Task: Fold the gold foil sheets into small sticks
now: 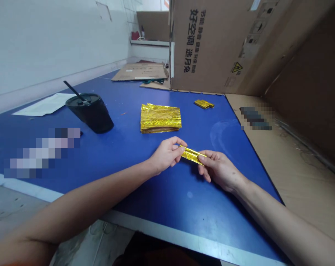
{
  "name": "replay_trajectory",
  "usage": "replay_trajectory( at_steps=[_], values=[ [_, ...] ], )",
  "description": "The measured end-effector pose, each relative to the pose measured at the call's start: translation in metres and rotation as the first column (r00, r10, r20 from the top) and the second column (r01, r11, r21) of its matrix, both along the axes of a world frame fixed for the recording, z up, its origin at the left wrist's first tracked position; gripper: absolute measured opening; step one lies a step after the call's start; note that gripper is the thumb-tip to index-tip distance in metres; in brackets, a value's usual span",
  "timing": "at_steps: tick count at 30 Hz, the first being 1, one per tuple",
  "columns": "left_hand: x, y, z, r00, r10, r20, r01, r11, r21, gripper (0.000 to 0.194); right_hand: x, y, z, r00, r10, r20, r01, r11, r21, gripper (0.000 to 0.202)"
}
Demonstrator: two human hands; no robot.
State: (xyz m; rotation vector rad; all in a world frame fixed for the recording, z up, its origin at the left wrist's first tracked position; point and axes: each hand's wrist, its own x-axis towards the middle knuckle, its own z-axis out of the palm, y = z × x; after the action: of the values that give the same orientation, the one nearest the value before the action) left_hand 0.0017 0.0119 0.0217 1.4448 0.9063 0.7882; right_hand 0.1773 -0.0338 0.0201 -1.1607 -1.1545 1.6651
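Note:
A narrow folded strip of shiny gold paper (193, 155) is held between both hands above the blue table (167, 195). My left hand (169, 153) pinches its left end between thumb and fingers. At the right end, my right hand (217, 166) grips the strip with the thumb on top. Beyond the hands lies a thick stack of gold sheets (160, 117). Farther back on the right are several small folded gold pieces (204, 103), lying together on the table.
A black cup with a straw (91, 112) stands at the left, beside white paper (45, 104). Large cardboard (211, 48) rises at the back right. Flat cardboard (141, 72) lies at the back. Blurred items (45, 153) (256, 118) lie at both sides.

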Motion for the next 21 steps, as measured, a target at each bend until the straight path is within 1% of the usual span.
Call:
replay_trajectory(
  at_steps=[3,6,9,12,14,18,21],
  values=[
    [-0.0015,0.0007,-0.0013,0.998,-0.064,0.013,0.064,0.997,-0.037,0.023,0.0006,0.0013,-0.0003,1.000,-0.006,0.001,0.006,1.000,-0.024,0.022],
    [-0.0022,0.0013,-0.0030,0.992,-0.119,0.037,0.120,0.992,-0.032,0.024,0.0009,0.0018,0.0001,1.000,-0.019,-0.015,0.019,0.999,-0.037,0.022],
    [-0.0020,0.0014,-0.0032,0.995,-0.098,0.035,0.098,0.995,-0.005,0.022,0.0005,0.0017,0.0009,0.998,-0.032,-0.057,0.030,0.999,-0.032,0.024],
    [-0.0015,0.0006,-0.0015,0.999,-0.043,0.017,0.043,0.999,-0.005,0.020,0.0003,0.0014,0.0005,0.997,-0.007,-0.072,0.007,1.000,-0.005,0.031],
    [-0.0014,0.0000,-0.0006,0.999,-0.030,0.014,0.030,1.000,-0.008,0.019,0.0006,0.0013,-0.0011,0.998,0.013,-0.060,-0.012,1.000,0.018,0.031],
    [-0.0021,0.0008,-0.0018,0.997,-0.049,0.065,0.050,0.999,-0.014,0.021,0.0021,0.0016,-0.0049,0.998,0.027,-0.055,-0.025,0.999,0.043,0.024],
    [-0.0033,0.0032,-0.0035,0.991,-0.074,0.109,0.078,0.996,-0.035,0.025,0.0030,0.0025,-0.0055,0.997,0.024,-0.078,-0.021,0.999,0.043,0.024]
  ],
)
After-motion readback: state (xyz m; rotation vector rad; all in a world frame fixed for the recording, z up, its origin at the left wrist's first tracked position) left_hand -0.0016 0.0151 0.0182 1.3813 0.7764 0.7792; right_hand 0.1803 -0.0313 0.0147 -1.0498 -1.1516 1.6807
